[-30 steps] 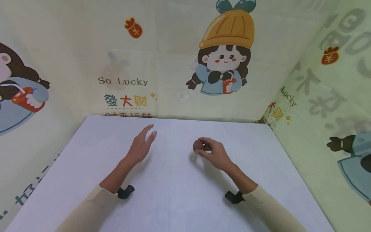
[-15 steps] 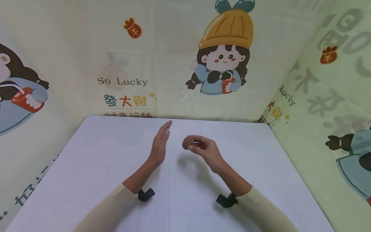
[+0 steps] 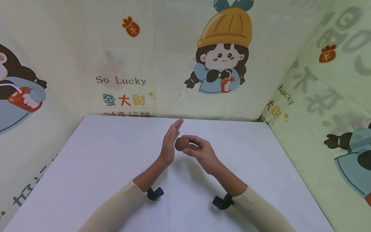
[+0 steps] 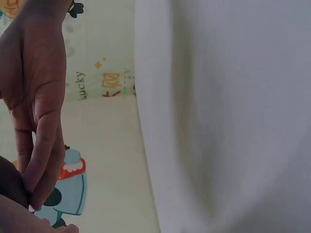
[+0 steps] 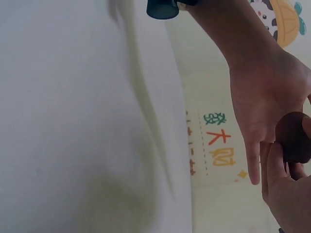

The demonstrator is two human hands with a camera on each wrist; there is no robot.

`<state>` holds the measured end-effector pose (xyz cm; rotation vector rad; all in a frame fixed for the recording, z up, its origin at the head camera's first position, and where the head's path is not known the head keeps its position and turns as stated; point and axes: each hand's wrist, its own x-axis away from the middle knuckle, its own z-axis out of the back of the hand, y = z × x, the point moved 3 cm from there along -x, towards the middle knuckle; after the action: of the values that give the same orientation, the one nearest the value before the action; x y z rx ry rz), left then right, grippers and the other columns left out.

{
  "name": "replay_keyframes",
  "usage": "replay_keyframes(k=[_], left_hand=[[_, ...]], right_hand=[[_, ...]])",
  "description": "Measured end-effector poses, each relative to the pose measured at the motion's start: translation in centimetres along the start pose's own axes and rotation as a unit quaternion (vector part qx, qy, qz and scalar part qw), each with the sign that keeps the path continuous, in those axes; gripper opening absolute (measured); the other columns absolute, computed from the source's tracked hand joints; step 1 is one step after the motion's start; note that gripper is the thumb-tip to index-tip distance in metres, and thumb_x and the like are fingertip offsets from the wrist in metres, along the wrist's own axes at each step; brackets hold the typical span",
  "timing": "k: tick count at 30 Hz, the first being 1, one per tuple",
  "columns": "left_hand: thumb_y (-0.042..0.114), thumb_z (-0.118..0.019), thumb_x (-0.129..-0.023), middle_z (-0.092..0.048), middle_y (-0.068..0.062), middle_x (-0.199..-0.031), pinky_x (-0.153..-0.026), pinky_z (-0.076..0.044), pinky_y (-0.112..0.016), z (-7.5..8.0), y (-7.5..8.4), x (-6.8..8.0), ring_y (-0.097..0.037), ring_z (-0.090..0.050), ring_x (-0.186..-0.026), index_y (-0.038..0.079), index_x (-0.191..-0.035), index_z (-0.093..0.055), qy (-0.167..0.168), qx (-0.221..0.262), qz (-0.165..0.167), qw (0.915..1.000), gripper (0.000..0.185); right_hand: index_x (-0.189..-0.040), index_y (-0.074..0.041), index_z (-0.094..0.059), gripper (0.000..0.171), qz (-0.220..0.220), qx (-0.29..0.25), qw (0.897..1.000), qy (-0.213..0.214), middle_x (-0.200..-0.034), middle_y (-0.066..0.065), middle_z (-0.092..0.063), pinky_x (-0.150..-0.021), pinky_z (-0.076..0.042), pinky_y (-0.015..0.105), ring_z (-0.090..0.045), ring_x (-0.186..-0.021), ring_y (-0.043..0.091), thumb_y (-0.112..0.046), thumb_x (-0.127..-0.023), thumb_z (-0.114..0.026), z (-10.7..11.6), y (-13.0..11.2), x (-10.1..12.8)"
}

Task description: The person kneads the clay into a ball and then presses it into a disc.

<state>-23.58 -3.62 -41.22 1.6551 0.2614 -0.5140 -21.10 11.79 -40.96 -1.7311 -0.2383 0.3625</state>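
A round reddish-brown ball [image 3: 180, 144] is pinched between the thumb and fingers of my right hand [image 3: 204, 154], held above the white table [image 3: 116, 154]. My left hand [image 3: 168, 146] stands upright just left of it, fingers straight and palm turned toward the ball. In the right wrist view, the ball [image 5: 291, 137] overlaps the palm side of the left hand [image 5: 267, 92], while the fingers of the right hand [image 5: 291, 199] grip it from the near side. The left wrist view catches the right hand [image 4: 41, 73] reaching down to the dark ball [image 4: 9, 183], partly cut off by the frame.
Both forearms wear pale sleeves, with a small black camera at the left wrist [image 3: 155, 194] and another at the right wrist [image 3: 223, 202]. Patterned cloth walls [image 3: 168, 64] rise behind the table and on both sides. Shadows of the arms fall on the tabletop.
My left hand has moved right, its palm turning toward the ball. The right hand has carried the ball left, and the gap between the hands has narrowed to almost nothing.
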Motion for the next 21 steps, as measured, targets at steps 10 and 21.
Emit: replay_keyframes(k=[10, 21], left_hand=[[0.028, -0.030, -0.113, -0.050, -0.013, -0.158, -0.120, -0.031, -0.055, -1.0, -0.1, 0.6, -0.027, -0.042, -0.150, -0.004, -0.153, -0.048, 0.020, 0.003, -0.015, 0.9997, 0.054], [0.020, -0.039, -0.116, -0.056, -0.017, -0.152, -0.118, -0.037, -0.042, -0.9, 0.3, 0.3, -0.023, -0.049, -0.145, -0.003, -0.150, -0.052, 0.054, 0.025, -0.018, 0.9981, 0.043]], right_hand=[[-0.138, 0.006, -0.063, 0.052, 0.035, 0.064, 0.997, 0.007, -0.132, 0.016, -0.067, -0.099, -0.055, 0.036, -0.064, -0.122, 0.027, 0.004, -0.089, -0.078, -0.5, 0.5, 0.5], [-0.144, 0.000, -0.060, 0.051, 0.121, 0.199, 0.972, 0.017, -0.140, 0.012, -0.063, -0.104, -0.052, 0.039, -0.060, -0.126, 0.030, -0.001, -0.095, -0.074, -1.2, 0.2, 0.8]])
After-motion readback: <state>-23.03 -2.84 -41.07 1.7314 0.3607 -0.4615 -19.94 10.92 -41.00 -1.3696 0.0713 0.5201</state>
